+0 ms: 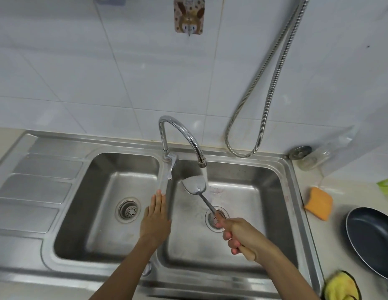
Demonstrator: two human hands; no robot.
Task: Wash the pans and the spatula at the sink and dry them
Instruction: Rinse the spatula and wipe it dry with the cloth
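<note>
Gripping the spatula (194, 186) by its wooden handle in the right hand (242, 239), lower right of centre, blade raised into the stream from the faucet (182, 135) over the right basin of the sink (275, 180). Holding the left hand (155, 221) flat, fingers straight, over the divider at centre. On the desk (351, 200) at far right: dark pan (372, 237), orange sponge (318, 203), yellow cloth (340, 286).
</note>
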